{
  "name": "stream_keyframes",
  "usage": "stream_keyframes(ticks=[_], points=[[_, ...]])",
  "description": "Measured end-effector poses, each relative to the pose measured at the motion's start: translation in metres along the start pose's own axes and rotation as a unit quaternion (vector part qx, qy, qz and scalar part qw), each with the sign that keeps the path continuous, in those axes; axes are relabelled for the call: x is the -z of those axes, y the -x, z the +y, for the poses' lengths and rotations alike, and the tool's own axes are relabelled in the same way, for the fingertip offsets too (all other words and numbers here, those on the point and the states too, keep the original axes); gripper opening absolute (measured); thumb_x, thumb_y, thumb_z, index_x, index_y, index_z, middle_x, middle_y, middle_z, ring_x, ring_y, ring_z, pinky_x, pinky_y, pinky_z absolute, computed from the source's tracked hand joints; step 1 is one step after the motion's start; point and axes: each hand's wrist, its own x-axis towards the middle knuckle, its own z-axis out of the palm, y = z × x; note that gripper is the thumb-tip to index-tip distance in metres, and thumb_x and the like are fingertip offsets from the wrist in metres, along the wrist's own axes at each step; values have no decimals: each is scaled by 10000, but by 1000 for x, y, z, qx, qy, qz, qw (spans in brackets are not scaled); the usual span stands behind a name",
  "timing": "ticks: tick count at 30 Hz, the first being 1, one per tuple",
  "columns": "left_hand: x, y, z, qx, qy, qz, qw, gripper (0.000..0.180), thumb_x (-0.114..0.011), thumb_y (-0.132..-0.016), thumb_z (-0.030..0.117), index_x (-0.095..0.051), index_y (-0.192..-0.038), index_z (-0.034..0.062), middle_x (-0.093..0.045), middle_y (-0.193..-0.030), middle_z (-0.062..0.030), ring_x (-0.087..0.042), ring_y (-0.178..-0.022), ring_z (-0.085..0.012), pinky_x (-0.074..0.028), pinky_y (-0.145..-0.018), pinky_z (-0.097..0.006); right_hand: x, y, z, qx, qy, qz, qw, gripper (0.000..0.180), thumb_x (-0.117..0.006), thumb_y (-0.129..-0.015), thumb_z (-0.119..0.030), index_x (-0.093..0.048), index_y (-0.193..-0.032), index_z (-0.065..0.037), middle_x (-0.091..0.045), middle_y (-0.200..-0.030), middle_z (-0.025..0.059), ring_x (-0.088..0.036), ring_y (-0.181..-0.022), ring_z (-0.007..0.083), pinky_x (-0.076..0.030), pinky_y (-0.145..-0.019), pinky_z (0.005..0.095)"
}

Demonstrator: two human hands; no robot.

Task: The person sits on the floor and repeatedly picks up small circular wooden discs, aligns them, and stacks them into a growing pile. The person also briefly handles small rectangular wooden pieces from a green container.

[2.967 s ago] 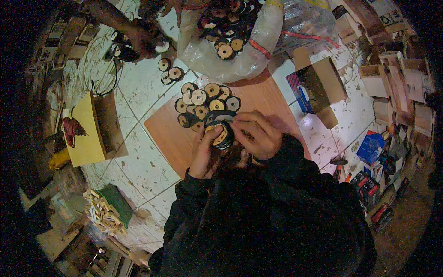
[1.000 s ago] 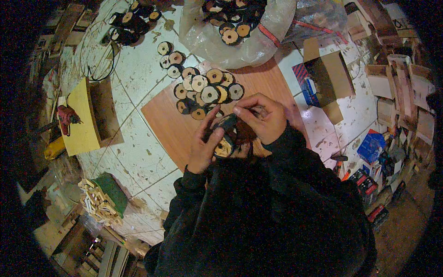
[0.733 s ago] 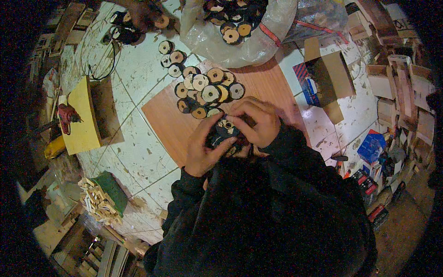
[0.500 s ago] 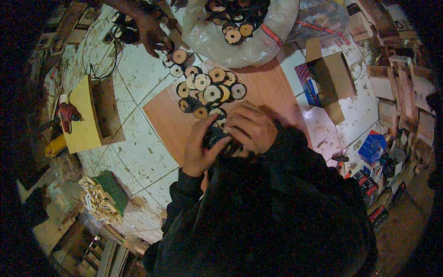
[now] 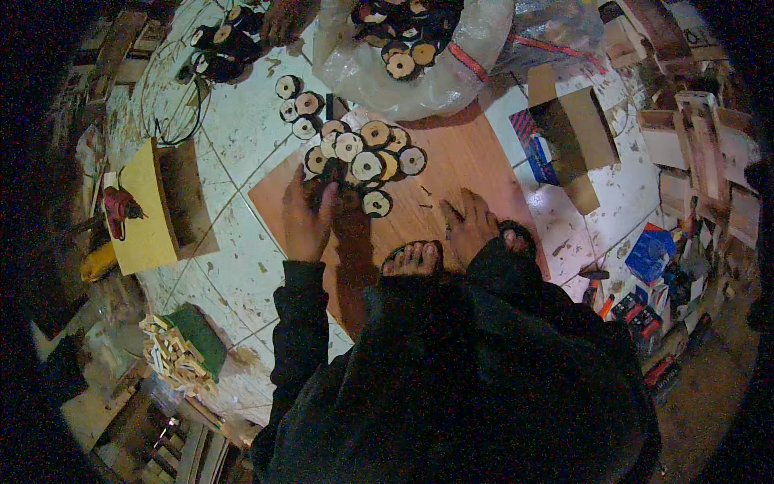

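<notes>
My left hand (image 5: 309, 219) is out flat now on the wooden board (image 5: 476, 165), fingers spread and touching the near edge of the pile of round discs (image 5: 363, 157). My right hand (image 5: 472, 230) rests by itself on the board, well apart from the left one, and looks empty. A moment ago both hands were pressed together around one dark disc, close to my body. Now they have come apart and that disc is no longer in them, so I think it has gone down with the pile, though I cannot pick out which one it is. I cannot tell if my left hand is holding a disc underneath, because the hand covers that spot. My toes (image 5: 413, 258) peek out at the board's near edge. Farther off, a plastic bag (image 5: 476, 60) holds more discs, and another person's hand (image 5: 282, 16) is cut off at the top. The rim is too dark to see.
</notes>
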Motion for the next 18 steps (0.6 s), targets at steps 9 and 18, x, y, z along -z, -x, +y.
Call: stream_keyframes(ticks=[9,18], points=[[31,59,14,471,503,9,724,413,-438,-953,464,-608,-1092,114,-676,-957,-50,-663,-719,-204,-522,-499,-308,-52,26,19,130,-9,72,989,298,-575,-764,-273,-630,-923,-27,-588,-934,146,-532,-935,343,-429,-862,462],[12,55,31,335,567,-168,733,449,-510,-933,386,-564,-1206,34,-662,-1014,-88,-650,-805,-162,-528,-569,-270,-16,9,25,-114,-310,7,944,100,-643,-828,-58,-592,-899,-8,-626,-853,135,-631,-783,274,-504,-707,371]])
